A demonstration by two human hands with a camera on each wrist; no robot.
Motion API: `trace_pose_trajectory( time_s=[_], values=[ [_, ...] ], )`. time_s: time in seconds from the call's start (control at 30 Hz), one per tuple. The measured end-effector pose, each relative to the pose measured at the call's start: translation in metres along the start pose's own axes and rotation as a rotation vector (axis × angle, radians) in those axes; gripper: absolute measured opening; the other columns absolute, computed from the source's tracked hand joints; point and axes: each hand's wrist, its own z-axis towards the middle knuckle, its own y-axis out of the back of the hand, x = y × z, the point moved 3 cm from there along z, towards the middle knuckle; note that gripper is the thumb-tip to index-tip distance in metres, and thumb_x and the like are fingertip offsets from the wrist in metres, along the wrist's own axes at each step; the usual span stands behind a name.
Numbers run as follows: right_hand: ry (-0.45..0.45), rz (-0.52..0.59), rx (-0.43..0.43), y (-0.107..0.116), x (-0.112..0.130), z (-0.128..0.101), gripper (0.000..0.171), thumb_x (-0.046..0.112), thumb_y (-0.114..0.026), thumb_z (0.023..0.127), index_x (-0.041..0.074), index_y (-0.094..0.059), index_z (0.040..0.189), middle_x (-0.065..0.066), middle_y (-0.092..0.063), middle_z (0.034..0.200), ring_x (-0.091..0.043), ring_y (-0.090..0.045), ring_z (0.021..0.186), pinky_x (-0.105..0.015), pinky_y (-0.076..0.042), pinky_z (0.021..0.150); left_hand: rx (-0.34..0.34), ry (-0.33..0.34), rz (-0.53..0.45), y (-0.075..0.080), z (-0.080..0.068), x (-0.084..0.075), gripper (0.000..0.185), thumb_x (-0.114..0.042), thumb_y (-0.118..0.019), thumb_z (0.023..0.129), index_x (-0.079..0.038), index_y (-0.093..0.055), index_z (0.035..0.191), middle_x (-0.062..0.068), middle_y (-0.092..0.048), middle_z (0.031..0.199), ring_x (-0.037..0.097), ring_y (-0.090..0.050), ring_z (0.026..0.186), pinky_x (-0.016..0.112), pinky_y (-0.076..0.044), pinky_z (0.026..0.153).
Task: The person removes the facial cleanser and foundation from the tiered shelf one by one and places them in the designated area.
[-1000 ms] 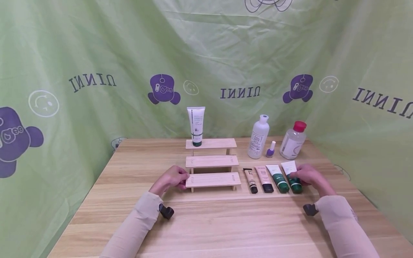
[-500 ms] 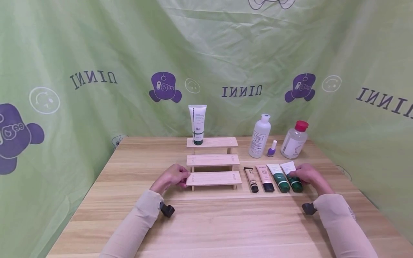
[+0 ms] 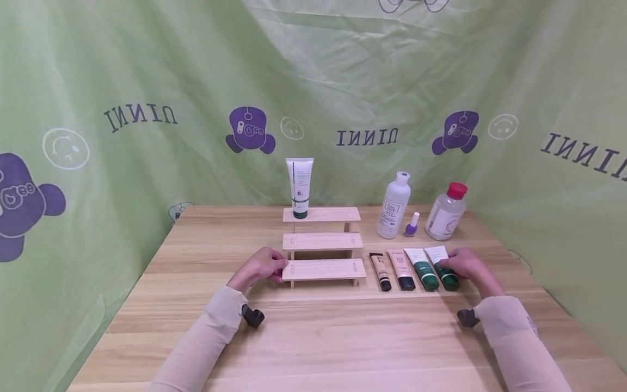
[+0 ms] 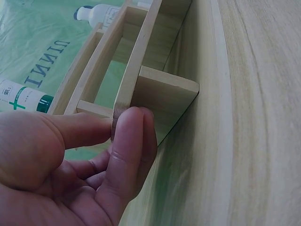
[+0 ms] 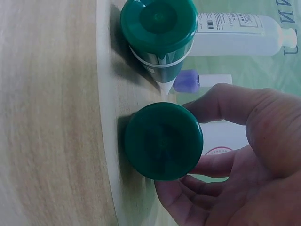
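Four tubes lie in a row near the table's (image 3: 313,337) right edge; the right hand (image 3: 465,267) curls its fingers round the outermost green-capped tube (image 3: 443,267), lying flat. At the stepped wooden rack (image 3: 323,270) mid-table, the left hand (image 3: 259,268) pinches the lowest step's left end between thumb and fingers

My wooden table (image 3: 313,337) carries a three-step rack (image 3: 323,245), four tubes (image 3: 413,269) lying side by side to its right, and behind those two bottles (image 3: 393,206) flanking a small purple polish bottle (image 3: 412,224).
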Motion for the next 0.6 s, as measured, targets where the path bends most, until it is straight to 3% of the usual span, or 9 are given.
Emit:
trace_pose_trajectory(
  time_s=[0.27,0.5,0.6],
  values=[
    [-0.022,-0.003,-0.004,-0.0007,-0.0002,-0.0011,0.047,0.017,-0.062,0.090,-0.022,-0.054,0.115,-0.019,-0.060,0.089,-0.024,-0.055,0.079,-0.028,-0.048,0.062,0.035,-0.006,-0.008,0.0012,-0.0028,-0.0016,0.017,-0.004,-0.056,0.096,0.009,-0.067,0.100,0.015,-0.066,0.080,0.016,-0.063,0.061,0.024,-0.059,0.057],
    [-0.018,-0.007,-0.013,-0.0009,-0.0015,-0.0033,0.029,0.020,-0.059,0.092,-0.008,-0.064,0.088,-0.013,-0.057,0.082,-0.022,-0.052,0.075,-0.028,-0.044,0.062,0.009,0.015,0.000,0.0008,-0.0026,-0.0033,0.017,-0.005,-0.057,0.096,0.008,-0.067,0.101,0.013,-0.063,0.078,0.015,-0.061,0.058,0.024,-0.059,0.056],
    [-0.039,-0.028,-0.017,-0.0017,-0.0028,-0.0041,0.031,0.023,-0.058,0.093,-0.007,-0.064,0.087,-0.013,-0.056,0.081,-0.023,-0.052,0.075,-0.029,-0.044,0.062,0.003,0.021,0.002,0.0001,-0.0019,-0.0016,0.017,-0.005,-0.057,0.097,0.008,-0.067,0.102,0.013,-0.063,0.079,0.015,-0.061,0.059,0.024,-0.059,0.055]
  ],
)
